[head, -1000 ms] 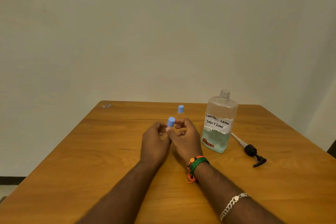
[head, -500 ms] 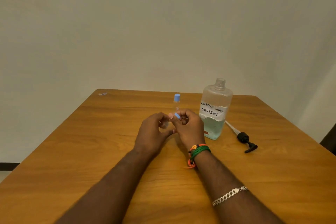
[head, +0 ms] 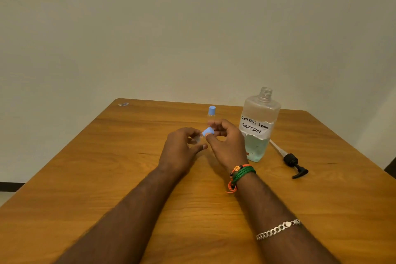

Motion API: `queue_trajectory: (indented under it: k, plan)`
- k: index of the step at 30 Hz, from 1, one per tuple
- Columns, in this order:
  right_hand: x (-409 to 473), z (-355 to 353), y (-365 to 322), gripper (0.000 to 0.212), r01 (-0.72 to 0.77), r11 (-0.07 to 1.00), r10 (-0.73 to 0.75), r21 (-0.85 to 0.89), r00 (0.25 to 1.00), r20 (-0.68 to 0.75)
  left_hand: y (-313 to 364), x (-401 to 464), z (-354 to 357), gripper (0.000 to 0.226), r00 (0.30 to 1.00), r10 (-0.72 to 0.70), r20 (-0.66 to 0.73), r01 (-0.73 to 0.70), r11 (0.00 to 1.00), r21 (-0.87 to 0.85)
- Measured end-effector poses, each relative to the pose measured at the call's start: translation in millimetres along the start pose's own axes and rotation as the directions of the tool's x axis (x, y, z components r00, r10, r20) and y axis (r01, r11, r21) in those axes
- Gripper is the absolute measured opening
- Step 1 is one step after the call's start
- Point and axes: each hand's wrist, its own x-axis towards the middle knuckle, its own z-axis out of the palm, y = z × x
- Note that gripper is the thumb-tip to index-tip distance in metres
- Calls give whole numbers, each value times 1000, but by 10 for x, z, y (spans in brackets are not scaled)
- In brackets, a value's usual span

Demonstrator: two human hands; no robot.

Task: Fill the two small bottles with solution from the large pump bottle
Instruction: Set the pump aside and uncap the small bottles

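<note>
Pinching the blue cap [head: 208,131] with right hand [head: 227,146]; left hand [head: 182,150] grips the clear small bottle [head: 197,139], just left of the large bottle [head: 258,126]. Likely light, thin-walled and slick, so hold the body, twist at the cap.

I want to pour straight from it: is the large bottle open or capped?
Open. The large bottle stands upright with its threaded neck bare; the black pump head lies on the table to its right.

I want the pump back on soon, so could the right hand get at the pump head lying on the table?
Probably not yet: the right hand pinches the blue cap. The path to the pump head looks free.
</note>
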Motion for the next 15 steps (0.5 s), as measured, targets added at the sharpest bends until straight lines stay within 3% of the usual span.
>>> queue_trajectory:
  k: [3, 6, 11, 15]
  plan:
    - [-19, 6, -2, 38, 41, 998, -40, -53, 999, 17, 1, -3, -5, 41, 1000, 3, -4, -3, 1000, -6]
    - [-10, 15, 18, 31, 45, 994, -44, -102, 999, 15, -3, -8, -10, 35, 1000, 20, -11, -20, 1000, -1]
    - [-33, 12, -9, 47, 84, 995, -80, -59, 994, 70, -25, 0, -24, 37, 1000, 10, -22, -9, 1000, 8]
    - [-24, 23, 3, 29, 59, 993, -55, -101, 998, 43, -22, -5, -32, 34, 1000, 21, -19, -21, 1000, 18]
